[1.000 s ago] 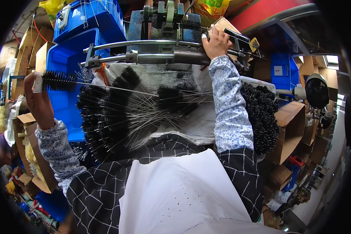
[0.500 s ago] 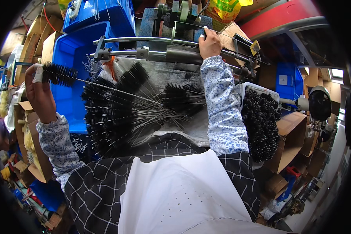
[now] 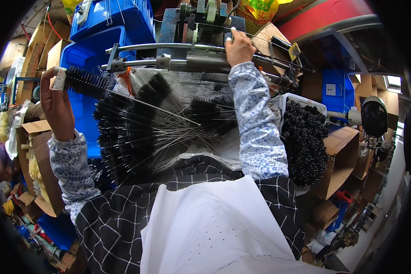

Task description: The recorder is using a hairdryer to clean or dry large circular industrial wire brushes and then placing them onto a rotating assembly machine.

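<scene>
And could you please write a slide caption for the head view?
Left hand holds a black brush by its bristled end; right hand is over metal rails.

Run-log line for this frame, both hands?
left hand: pinching black twisted-wire brush by bristled end | right hand: over metal rails, contact unclear | brush pile: wearer's side of rails

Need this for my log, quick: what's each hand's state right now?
Left hand: closed, holding a brush by its bristled end.
Right hand: at the bars; its grip cannot be told.
</scene>
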A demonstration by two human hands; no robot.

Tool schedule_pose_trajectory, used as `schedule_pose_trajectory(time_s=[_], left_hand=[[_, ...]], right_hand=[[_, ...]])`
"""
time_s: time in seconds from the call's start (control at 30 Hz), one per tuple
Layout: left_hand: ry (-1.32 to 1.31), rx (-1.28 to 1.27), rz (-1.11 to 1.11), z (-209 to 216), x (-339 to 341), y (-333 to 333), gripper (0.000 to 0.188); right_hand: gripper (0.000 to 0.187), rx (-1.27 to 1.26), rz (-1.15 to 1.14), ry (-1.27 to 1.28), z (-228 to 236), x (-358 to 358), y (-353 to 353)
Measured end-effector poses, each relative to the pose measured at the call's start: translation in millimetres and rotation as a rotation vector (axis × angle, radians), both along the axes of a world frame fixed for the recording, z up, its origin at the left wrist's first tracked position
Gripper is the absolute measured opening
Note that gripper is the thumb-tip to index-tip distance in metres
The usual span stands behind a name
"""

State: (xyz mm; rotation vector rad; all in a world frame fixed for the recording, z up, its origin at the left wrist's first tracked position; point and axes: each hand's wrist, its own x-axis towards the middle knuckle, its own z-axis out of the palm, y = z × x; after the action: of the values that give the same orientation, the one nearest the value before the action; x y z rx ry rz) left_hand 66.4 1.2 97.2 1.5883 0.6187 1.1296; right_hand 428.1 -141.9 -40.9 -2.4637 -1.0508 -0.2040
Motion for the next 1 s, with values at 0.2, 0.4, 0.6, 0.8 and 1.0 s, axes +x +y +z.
schedule_pose_trajectory(time_s=[0.2,0.4,0.6,0.8,1.0], left_hand=[[0.079,-0.028,-0.1,-1,15,-7,0.019],[0.163,-0.232,-0.432,-9,60,-20,0.015],[0.261,-0.345,-0.561,-17,71,-29,0.015],[0.214,-0.384,-0.662,-39,107,-65,0.014],[0.702,-0.156,-0.482,-50,78,-43,0.031]], right_hand=[[0.028,0.045,0.11,0.191,10,55,-33],[0.025,-0.332,0.005,-0.447,2,96,-37],[0.023,-0.146,0.408,0.273,72,73,-98],[0.033,-0.106,0.852,0.951,99,-63,-77],[0.029,-0.027,0.4,0.545,67,-55,-44]])
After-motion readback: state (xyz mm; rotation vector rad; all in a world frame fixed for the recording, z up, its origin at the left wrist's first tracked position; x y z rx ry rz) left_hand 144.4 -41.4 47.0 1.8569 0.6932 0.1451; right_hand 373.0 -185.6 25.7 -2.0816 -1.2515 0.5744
